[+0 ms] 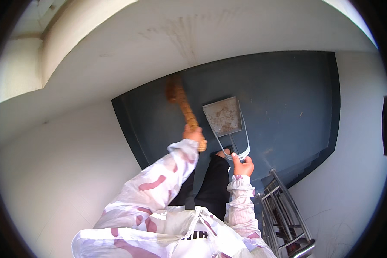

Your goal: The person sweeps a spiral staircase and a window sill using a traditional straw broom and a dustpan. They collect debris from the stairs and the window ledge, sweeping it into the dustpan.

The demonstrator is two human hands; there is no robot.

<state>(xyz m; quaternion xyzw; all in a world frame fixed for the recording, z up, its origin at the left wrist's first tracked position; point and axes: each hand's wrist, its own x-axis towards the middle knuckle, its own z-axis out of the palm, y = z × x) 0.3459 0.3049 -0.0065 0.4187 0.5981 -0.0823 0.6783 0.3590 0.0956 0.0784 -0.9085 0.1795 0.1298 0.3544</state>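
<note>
My left hand (194, 134) grips the bound handle of a straw hand broom (187, 111); its blurred head is over the dark floor near the far wall. To the right, my right hand (243, 165) holds the looped metal handle of a dustpan (223, 116). The pan lies in front of my foot, with brownish dirt or stains on its surface. Its open edge points away from me, and the broom head is beyond it to the left.
Grey-painted floor (277, 96) with small specks is bounded by pale walls (132, 58). At the lower right, a metal stair railing (287, 206) stands beside descending steps. Dark smears mark the far wall.
</note>
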